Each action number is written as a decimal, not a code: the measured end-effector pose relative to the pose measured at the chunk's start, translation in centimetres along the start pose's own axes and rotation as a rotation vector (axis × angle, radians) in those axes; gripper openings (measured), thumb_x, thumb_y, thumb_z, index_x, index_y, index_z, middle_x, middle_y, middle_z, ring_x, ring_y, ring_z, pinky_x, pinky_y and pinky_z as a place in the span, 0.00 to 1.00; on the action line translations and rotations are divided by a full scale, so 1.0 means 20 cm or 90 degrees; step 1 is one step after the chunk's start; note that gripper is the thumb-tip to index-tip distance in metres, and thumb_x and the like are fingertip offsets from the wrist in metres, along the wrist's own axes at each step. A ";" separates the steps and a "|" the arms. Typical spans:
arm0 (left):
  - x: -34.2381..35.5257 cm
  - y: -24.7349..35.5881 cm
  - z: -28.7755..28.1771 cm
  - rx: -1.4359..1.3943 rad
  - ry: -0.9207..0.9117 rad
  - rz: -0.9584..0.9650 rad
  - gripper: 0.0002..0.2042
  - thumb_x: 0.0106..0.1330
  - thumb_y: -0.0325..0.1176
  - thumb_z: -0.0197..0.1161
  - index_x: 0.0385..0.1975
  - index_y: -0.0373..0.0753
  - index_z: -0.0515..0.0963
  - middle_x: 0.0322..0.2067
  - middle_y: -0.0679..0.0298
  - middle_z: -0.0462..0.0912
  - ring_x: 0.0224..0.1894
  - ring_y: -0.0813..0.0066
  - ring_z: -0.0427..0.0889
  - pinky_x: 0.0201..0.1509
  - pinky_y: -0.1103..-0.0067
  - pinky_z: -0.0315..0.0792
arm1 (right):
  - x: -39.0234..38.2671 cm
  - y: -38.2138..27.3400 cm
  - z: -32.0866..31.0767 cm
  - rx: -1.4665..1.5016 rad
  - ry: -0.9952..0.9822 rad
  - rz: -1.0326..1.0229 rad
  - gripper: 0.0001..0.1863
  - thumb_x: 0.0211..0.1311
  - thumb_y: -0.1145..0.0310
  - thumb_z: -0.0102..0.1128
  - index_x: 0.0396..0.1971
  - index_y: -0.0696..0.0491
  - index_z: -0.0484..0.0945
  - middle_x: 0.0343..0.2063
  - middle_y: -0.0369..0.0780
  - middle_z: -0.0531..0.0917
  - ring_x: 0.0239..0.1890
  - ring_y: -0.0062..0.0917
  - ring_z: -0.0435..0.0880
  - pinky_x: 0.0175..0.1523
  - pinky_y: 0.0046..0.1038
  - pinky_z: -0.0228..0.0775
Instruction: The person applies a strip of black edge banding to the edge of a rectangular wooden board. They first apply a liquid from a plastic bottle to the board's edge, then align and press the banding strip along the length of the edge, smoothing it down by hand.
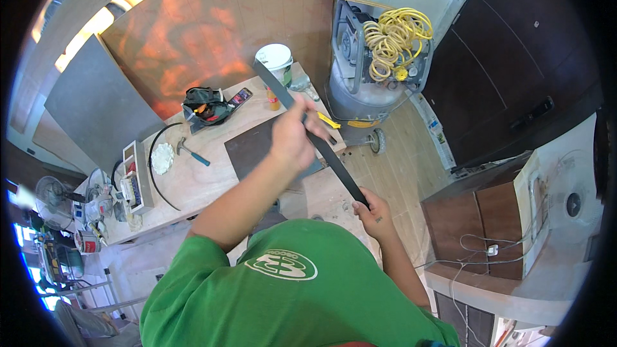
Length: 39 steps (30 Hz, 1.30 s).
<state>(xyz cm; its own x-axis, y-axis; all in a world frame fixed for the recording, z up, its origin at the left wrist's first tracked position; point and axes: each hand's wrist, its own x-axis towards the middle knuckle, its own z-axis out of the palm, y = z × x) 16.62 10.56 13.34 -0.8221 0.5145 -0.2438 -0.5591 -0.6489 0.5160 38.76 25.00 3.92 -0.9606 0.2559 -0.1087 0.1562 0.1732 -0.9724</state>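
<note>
Black strip (334, 160) gripped by both closed hands (292, 135).

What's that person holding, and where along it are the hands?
A long dark strip. The left hand grips it near the middle; the right hand pinches its lower end. Its upper end sticks out free above the workbench.

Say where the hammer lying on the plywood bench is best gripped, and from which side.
Probably by the blue handle end, coming from above on the side facing the person. The hammer lies flat on the bench, head toward the white rag, handle pointing away from it with bare board around. Both hands, left hand and right hand, hold a long dark strip.
</note>
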 end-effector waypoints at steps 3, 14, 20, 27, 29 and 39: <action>0.13 0.27 -0.03 -0.004 -0.016 0.126 0.16 0.78 0.50 0.51 0.33 0.46 0.69 0.15 0.74 0.59 0.17 0.82 0.57 0.22 0.80 0.55 | -0.08 0.16 -0.06 -0.029 -0.006 0.006 0.13 0.67 0.73 0.59 0.49 0.57 0.79 0.25 0.35 0.78 0.27 0.18 0.76 0.36 0.23 0.70; 0.41 0.53 -0.36 0.317 0.167 0.528 0.12 0.80 0.41 0.47 0.40 0.39 0.71 0.17 0.72 0.63 0.15 0.83 0.61 0.18 0.79 0.57 | -0.13 0.09 -0.17 -0.214 0.020 -0.112 0.11 0.64 0.68 0.63 0.43 0.57 0.81 0.28 0.45 0.83 0.31 0.41 0.82 0.38 0.36 0.73; 0.17 0.37 -0.37 1.173 -0.117 0.458 0.21 0.63 0.49 0.69 0.46 0.37 0.83 0.32 0.61 0.83 0.31 0.66 0.81 0.39 0.74 0.75 | -0.05 -0.02 -0.39 -0.330 0.090 -0.162 0.14 0.56 0.69 0.70 0.42 0.56 0.83 0.35 0.46 0.85 0.39 0.40 0.83 0.48 0.35 0.72; -0.13 0.06 -0.73 1.249 -0.538 -0.191 0.23 0.60 0.50 0.72 0.47 0.39 0.84 0.39 0.56 0.85 0.44 0.55 0.82 0.53 0.66 0.74 | 0.04 -0.11 -0.65 -0.158 0.079 -0.115 0.14 0.55 0.69 0.72 0.42 0.55 0.84 0.35 0.40 0.83 0.40 0.31 0.78 0.49 0.31 0.69; -0.19 -0.06 -0.64 1.102 -0.553 0.064 0.19 0.63 0.46 0.69 0.46 0.38 0.84 0.37 0.56 0.85 0.43 0.56 0.82 0.53 0.67 0.74 | 0.07 -0.15 -0.68 -0.175 0.050 -0.149 0.15 0.56 0.69 0.72 0.43 0.55 0.84 0.35 0.39 0.83 0.41 0.29 0.77 0.49 0.30 0.68; -0.11 -0.18 -0.09 1.004 -0.599 0.446 0.17 0.72 0.45 0.62 0.38 0.33 0.79 0.33 0.56 0.82 0.38 0.67 0.83 0.44 0.71 0.75 | 0.13 -0.42 -0.61 -0.275 -0.078 -0.278 0.16 0.52 0.68 0.72 0.43 0.51 0.86 0.36 0.38 0.85 0.46 0.35 0.77 0.53 0.36 0.69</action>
<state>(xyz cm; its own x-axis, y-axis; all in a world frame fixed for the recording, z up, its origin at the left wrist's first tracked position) 20.22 10.77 10.57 -0.2136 0.8618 0.4600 0.8000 -0.1159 0.5887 37.72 35.76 14.21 -0.9720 -0.0317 0.2330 -0.2031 0.6122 -0.7642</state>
